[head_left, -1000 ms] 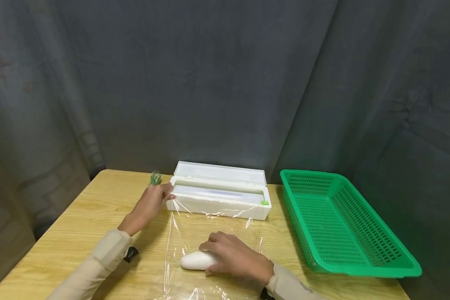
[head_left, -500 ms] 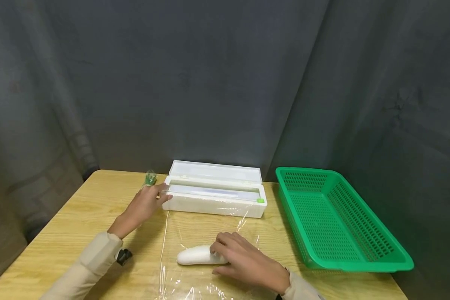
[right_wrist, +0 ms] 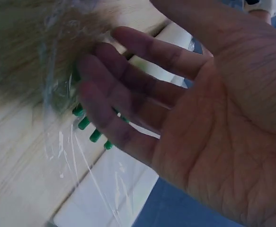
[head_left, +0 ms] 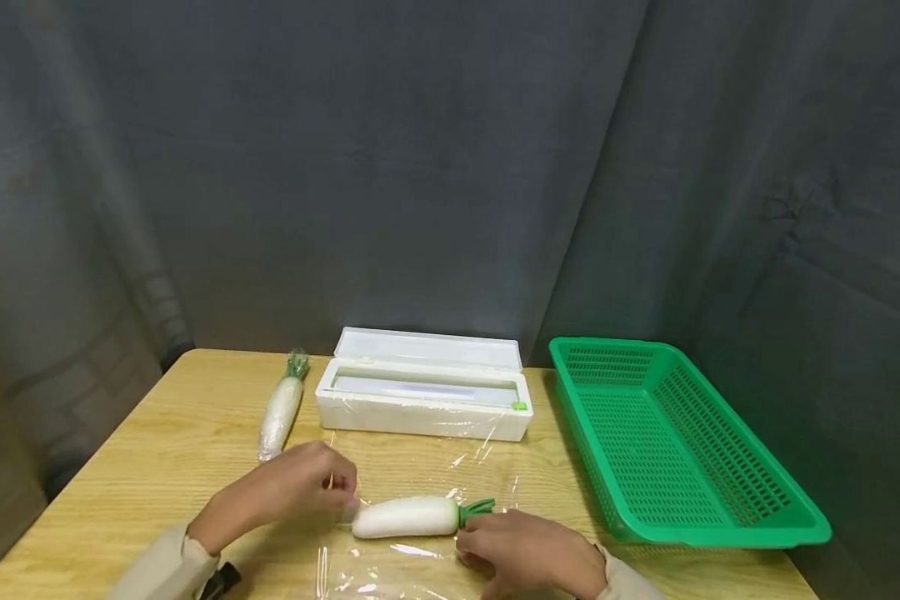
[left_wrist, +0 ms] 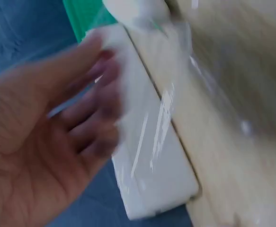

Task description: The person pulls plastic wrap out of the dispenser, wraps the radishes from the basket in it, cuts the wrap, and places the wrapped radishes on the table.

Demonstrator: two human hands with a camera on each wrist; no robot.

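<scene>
A white radish (head_left: 407, 517) with short green stalks lies crosswise on a clear sheet of plastic wrap (head_left: 412, 551). The sheet runs from a white dispenser box (head_left: 420, 417) toward the front of the table. My left hand (head_left: 292, 483), fingers loosely curled, hovers by the radish's pointed end. It is blurred in the left wrist view, and I see no wrap plainly pinched in it. Beside the stalks is my right hand (head_left: 528, 550). In the right wrist view its fingers (right_wrist: 142, 52) are spread and relaxed near the film, holding nothing.
Back left lies another radish (head_left: 281, 414), wrapped in film. The dispenser's lid (head_left: 427, 348) stands raised, with a small green cutter slider (head_left: 520, 406) at its right end. A green perforated basket (head_left: 622, 500) occupies the right side. Dark curtain (head_left: 390, 167) hangs behind the wooden table (head_left: 187, 433).
My left hand has come off the dispenser box toward me, to the radish's tip. My right hand has released the radish and moved right and nearer, uncovering the green stalks.
</scene>
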